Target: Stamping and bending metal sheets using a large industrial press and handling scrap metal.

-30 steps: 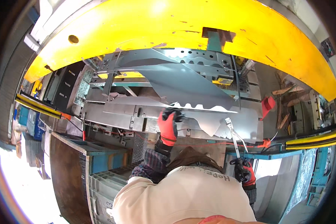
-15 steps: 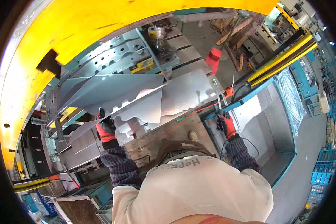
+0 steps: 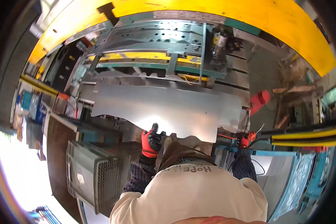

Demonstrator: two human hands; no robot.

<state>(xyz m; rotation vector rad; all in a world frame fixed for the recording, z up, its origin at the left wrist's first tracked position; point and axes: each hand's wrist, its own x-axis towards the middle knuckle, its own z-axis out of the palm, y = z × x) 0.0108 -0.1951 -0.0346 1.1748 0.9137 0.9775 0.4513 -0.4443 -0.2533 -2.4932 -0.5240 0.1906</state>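
Yellow-painted curved press framing [image 3: 227,12] arches beyond a grey perforated steel die [image 3: 156,35]. Nearer the person lies a broad, wavy-edged grey metal sheet [image 3: 156,98]. At its near edge, the red-and-black-gloved left hand [image 3: 151,142] extends one finger over the metal; whether it grips cannot be told. The similarly gloved right hand [image 3: 244,140] is beside an orange-red cable fitting [image 3: 252,136], its finger spread unclear.

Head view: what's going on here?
A person's red-and-black gloved left hand is at the near edge of a wide, flat, grey metal sheet with wavy edges; its grip is unclear. The gloved right hand is by a slim silver metal tool, possibly holding it. The sheet sits in front of a grey perforated metal die.
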